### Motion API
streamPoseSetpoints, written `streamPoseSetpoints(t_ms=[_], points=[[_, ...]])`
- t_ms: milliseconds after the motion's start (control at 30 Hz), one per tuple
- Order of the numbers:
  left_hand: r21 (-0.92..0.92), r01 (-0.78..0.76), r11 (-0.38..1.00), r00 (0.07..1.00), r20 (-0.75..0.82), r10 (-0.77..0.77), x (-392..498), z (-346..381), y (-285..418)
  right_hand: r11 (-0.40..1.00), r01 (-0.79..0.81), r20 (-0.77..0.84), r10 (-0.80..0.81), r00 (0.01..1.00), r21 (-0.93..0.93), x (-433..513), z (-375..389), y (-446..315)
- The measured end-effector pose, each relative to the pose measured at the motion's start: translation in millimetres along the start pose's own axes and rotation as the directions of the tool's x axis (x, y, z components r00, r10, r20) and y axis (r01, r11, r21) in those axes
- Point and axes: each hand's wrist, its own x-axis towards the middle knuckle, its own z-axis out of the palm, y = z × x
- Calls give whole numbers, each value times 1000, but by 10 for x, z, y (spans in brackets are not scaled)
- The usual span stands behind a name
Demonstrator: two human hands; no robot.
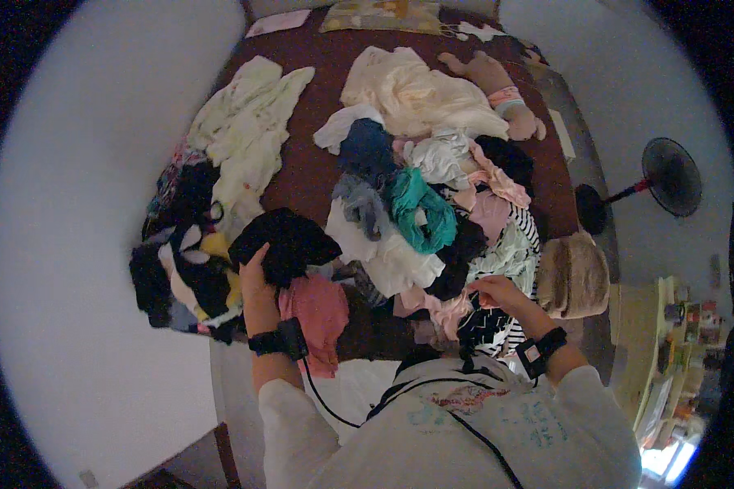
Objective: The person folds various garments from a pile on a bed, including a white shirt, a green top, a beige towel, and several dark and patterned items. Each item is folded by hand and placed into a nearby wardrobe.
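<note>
My left hand (255,272) grips the near left edge of a bunched black garment (284,241), its thumb on top and the other fingers hidden beneath. Below that garment hangs a coral-pink cloth (315,321). Over on the right, my right hand (500,292) has its fingertips together at a pale pink garment (443,310); whether they pinch it is not clear. Close to this hand lie a pale green garment (504,257) and a black-and-white patterned cloth (486,330). A teal garment (425,214) and a white one (404,266) lie farther in on the heap.
The clothes lie on a bed with a dark red-brown cover (315,153). A cream cloth (416,91) and a plush toy (492,85) lie toward the far end. Folded brown fabric (572,275), a standing fan (670,177) and a shelf (654,342) are at right. A wall (98,214) borders the left.
</note>
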Motion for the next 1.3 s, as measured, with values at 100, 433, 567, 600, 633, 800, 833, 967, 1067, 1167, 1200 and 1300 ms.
streamPoseSetpoints(t_ms=[100,433,567,600,633,800,833,967,1067,1167,1200,1300], points=[[3,2,1000,999,36,-2,563,174,-34,999,10,-37,-9,999,34,82,20,-68],[436,-55,898,998,41,41,1899,-96,-505,991,-128,-159,120,980,-40,544,-129,-271],[923,-339,181,820,195,538,2133,266,-830,994,-110,-151,108,983,-8,712,-68,-254],[846,-531,49,689,397,607,2138,444,-910,990,-141,-140,136,981,-27,745,-43,-254],[781,-608,144,726,474,499,2178,704,-1007,985,-173,-136,170,976,-6,779,-20,-259],[841,-503,197,834,414,364,2296,2059,-1456,986,-160,-94,164,982,48,812,-14,-230],[890,-423,171,874,350,338,2317,2240,-1481,985,-157,-144,166,976,75,783,-37,-201],[783,-569,252,815,578,43,2162,2640,-1469,975,-213,-262,222,939,63,621,-174,-97],[649,-758,68,650,760,-1,1438,2863,-1699,988,-125,-309,147,940,90,558,-207,-173],[245,-949,201,268,958,99,453,2784,-1761,937,207,-302,-117,946,283,544,-185,-431],[252,-948,196,242,967,-77,126,2703,-1769,863,304,-345,-164,924,403,575,-164,-544],[117,-973,201,40,935,-352,-669,2419,-1898,662,478,-348,-331,877,577,388,-313,-795]])
